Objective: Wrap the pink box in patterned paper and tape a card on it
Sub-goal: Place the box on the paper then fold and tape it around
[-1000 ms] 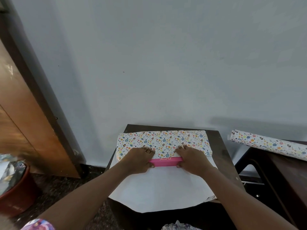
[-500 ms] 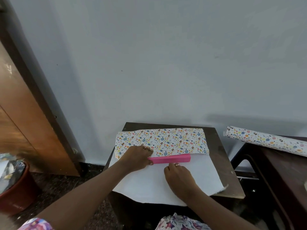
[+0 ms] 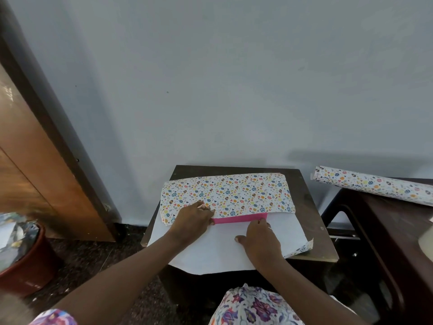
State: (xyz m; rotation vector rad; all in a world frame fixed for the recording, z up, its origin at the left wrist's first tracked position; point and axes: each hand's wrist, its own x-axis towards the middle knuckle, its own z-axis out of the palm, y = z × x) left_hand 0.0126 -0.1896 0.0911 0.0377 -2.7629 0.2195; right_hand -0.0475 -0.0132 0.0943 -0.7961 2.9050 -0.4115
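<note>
Fingers (image 3: 204,207) of the left hand (image 3: 191,221) lie nearly straight, pressing the patterned paper (image 3: 227,193) flap onto the pink box (image 3: 239,218). I see the right hand (image 3: 260,241) spread flat on the sheet's white underside, fingertips at the box's near edge. The box sits mid-table (image 3: 304,207), mostly covered. A paper roll (image 3: 375,185) lies to the right, and a red pot (image 3: 28,266) stands to the left.
</note>
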